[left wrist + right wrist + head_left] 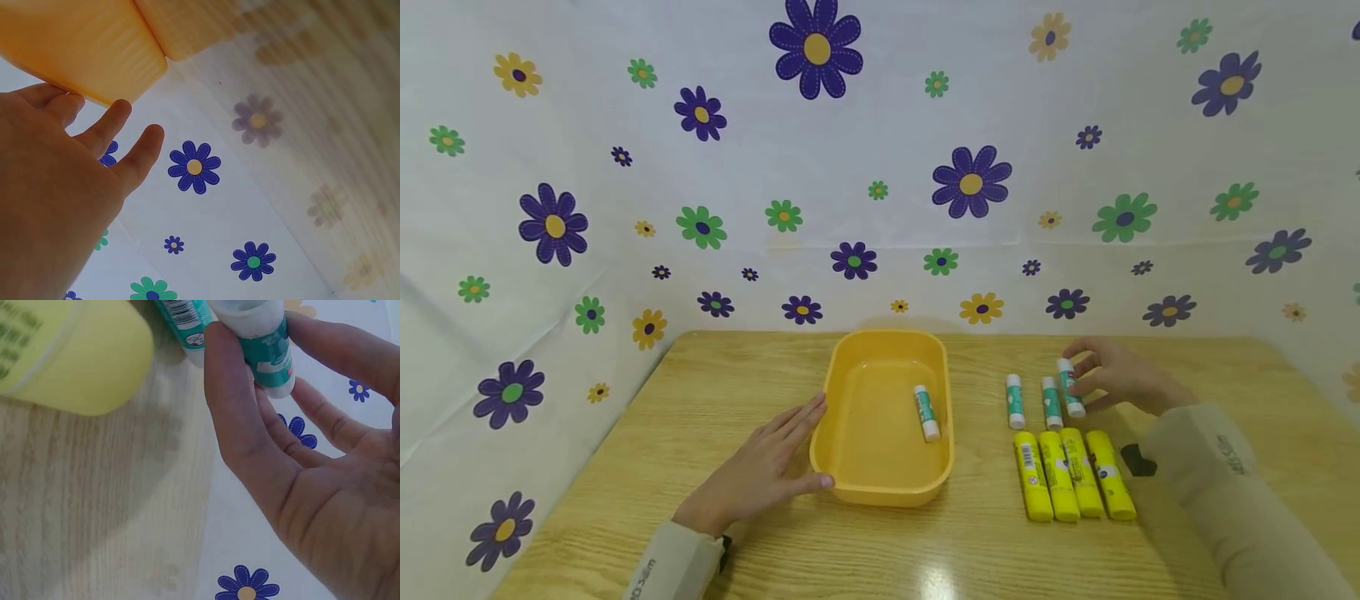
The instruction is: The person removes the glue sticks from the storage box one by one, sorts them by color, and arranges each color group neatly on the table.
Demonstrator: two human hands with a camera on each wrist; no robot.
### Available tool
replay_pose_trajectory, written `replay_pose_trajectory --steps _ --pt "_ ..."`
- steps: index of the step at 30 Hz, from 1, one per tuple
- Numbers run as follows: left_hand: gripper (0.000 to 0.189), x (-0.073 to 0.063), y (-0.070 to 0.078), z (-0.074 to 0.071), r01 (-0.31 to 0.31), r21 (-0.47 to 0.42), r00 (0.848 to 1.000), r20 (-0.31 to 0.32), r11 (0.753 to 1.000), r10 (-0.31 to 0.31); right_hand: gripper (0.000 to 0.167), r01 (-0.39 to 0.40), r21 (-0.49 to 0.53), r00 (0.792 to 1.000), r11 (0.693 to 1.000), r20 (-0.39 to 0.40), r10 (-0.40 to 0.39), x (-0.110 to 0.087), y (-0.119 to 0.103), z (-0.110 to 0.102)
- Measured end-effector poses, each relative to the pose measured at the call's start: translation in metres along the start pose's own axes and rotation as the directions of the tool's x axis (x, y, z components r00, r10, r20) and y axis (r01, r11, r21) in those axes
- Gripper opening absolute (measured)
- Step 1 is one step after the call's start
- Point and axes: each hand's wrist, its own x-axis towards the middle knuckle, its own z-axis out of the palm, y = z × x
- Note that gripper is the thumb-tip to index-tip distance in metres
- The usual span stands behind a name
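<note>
My right hand point(1116, 379) pinches a small glue stick point(1071, 388) with a teal label and white ends between thumb and fingers; the right wrist view shows this glue stick point(265, 350) close up. Just left of it two more teal glue sticks lie on the table, the nearer one point(1051, 403) and a farther one point(1015, 402). With fingers spread, my left hand point(756, 471) touches the left side of a yellow plastic tray point(857, 493), its thumb at the front corner. One teal glue stick point(927, 413) lies inside the tray, near its right wall.
Several yellow glue sticks point(1058, 475) lie side by side on the wooden table point(760, 550), in front of the teal ones and near the right forearm. A white flowered cloth point(880, 150) hangs behind the table and at its sides.
</note>
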Motion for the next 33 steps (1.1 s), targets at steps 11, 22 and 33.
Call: replay_pose_trajectory --steps 11,22,33 --pt "0.090 0.0002 0.0000 -0.0002 0.012 -0.008 1.000 -0.002 1.000 -0.012 0.059 -0.091 -0.042 0.996 0.995 -0.013 0.090 0.0013 0.0069 0.0002" --pt "0.091 0.0001 -0.0003 -0.0015 0.000 0.003 1.000 -0.003 1.000 0.000 0.052 -0.143 -0.099 0.990 0.985 -0.012 0.143 0.0052 0.0081 0.0030" --pt "0.091 -0.0002 0.0004 -0.0014 0.001 -0.009 1.000 -0.002 1.000 -0.001 0.048 -0.152 -0.067 0.988 0.986 -0.029 0.150 0.0021 0.0093 -0.0006"
